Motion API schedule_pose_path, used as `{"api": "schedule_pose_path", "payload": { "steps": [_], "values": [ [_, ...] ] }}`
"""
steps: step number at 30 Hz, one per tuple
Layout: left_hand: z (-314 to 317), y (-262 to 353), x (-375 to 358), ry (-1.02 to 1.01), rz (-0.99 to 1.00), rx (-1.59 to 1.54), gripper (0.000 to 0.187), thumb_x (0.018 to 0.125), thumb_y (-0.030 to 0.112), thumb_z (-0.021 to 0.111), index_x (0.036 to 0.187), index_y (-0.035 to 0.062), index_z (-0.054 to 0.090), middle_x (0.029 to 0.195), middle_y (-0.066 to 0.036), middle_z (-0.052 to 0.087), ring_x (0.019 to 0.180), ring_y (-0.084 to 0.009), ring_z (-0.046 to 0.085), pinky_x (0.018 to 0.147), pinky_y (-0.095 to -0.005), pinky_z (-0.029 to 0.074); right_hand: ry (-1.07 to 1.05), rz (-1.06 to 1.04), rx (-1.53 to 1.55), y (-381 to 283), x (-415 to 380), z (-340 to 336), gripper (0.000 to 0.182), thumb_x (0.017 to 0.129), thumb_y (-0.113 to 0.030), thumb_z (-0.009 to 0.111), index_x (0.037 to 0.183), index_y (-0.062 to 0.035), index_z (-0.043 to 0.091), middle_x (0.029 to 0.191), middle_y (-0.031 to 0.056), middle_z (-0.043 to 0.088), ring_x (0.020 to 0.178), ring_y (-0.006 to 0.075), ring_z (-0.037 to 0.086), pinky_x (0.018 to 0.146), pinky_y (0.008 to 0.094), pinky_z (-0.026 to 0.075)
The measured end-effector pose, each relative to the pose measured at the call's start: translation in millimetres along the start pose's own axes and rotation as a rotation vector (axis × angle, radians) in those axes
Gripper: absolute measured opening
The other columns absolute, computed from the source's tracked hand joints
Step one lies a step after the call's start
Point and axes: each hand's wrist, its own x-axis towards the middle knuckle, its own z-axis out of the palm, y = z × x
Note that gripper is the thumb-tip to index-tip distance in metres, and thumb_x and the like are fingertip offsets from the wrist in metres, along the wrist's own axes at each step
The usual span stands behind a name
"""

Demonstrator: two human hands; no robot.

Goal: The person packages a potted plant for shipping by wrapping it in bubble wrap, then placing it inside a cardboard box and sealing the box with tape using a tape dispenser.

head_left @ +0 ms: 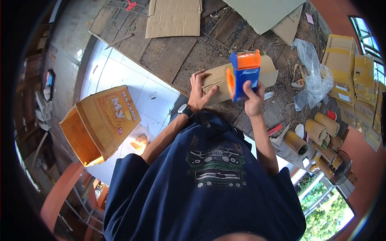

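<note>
A brown cardboard parcel [220,77] lies on the wooden table in front of me, its paper creased near the left end. My left hand [200,86] grips that end, with the thumb pressed on top and the fingers over the far side. Above the parcel's right part, my right hand [254,98] is closed around a blue and orange tape dispenser [246,74]. The dispenser stands upright in the hand and covers part of the parcel; its orange left side is slightly blurred. On my left wrist is a dark watch [185,109].
Flat cardboard sheets [173,18] lie at the table's far side. Bubble wrap [311,76] sits to the right, beside stacked taped boxes [339,60]. Cardboard tubes [296,142] and a red-handled cutter [275,129] are nearer right. An open carton [106,120] stands left, over white floor tiles [146,94].
</note>
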Motion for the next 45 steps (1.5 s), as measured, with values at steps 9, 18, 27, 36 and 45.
{"api": "schedule_pose_path", "payload": {
  "steps": [9,18,27,36,45],
  "values": [
    [-18,-6,0,-0.062,-0.119,-0.066,0.083,0.065,0.03,0.08,0.134,0.0048,0.041,0.128,-0.015,0.048,0.122,-0.0347,0.043,0.101,-0.0508,0.033,0.175,0.599,0.169,4,13,23,0.037,0.092,-0.04,0.063,0.092,-0.0037,0.06,0.063,0.01,0.059,0.049,0.0192,0.059,0.048,0.032,0.05],
    [-26,-4,-2,-0.075,-0.039,0.006,0.097,0.054,0.033,0.089,0.132,0.0043,0.038,0.125,-0.013,0.054,0.119,-0.0291,0.05,0.098,-0.0437,0.03,0.159,0.947,-0.093,-10,65,39,0.029,0.089,-0.032,0.062,0.094,-0.0033,0.063,0.068,0.0082,0.063,0.052,0.0167,0.059,0.049,0.0303,0.051],
    [-14,-8,-15,-0.029,-0.052,-0.05,0.101,0.052,0.034,0.091,0.128,0.0015,0.034,0.127,-0.023,0.037,0.124,-0.0406,0.036,0.101,-0.0532,0.034,-0.018,1.083,-0.378,17,138,70,0.03,0.091,-0.03,0.065,0.099,-0.0015,0.064,0.08,0.0103,0.069,0.065,0.0167,0.067,0.059,0.0301,0.057],
    [-15,-9,-13,0.031,-0.128,-0.115,0.102,0.048,0.034,0.09,0.128,0.002,0.036,0.126,-0.024,0.036,0.125,-0.0418,0.035,0.099,-0.0524,0.033,-0.03,1.347,-0.561,11,140,69,0.032,0.097,-0.032,0.06,0.101,-0.0006,0.061,0.076,0.0105,0.067,0.058,0.0159,0.065,0.054,0.0283,0.056],
    [-20,-11,-7,-0.026,-0.165,-0.11,0.11,0.047,0.039,0.089,0.136,0.0023,0.034,0.13,-0.02,0.037,0.126,-0.0377,0.037,0.097,-0.0508,0.033,0.033,1.242,-0.518,-20,90,68,0.036,0.097,-0.037,0.057,0.107,-0.0021,0.058,0.081,0.0098,0.068,0.064,0.0177,0.068,0.062,0.0315,0.058]
  ]
}}
